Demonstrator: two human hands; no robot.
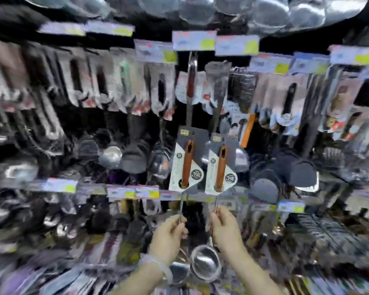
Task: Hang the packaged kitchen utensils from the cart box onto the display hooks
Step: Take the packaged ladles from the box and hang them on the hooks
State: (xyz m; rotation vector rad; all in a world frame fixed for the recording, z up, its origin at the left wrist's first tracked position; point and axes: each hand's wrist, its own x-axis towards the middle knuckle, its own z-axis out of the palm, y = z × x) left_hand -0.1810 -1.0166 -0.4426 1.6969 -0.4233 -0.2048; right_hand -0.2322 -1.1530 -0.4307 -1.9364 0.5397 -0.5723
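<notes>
Price tags (pixel 193 40) line rails above hanging ladles (pixel 110 156).

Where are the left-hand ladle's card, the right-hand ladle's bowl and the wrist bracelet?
Left ladle card (pixel 184 161): head view, wooden handle.
Right ladle bowl (pixel 205 264): head view, shiny inside.
Bracelet (pixel 165 270): head view, band on left wrist.

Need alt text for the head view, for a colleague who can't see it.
Two hands each hold up a steel ladle with a wooden handle in grey-and-white card packaging, left hand gripping the left ladle, right hand the right ladle, before a blurred wall of hanging packaged utensils and price tags.
</notes>
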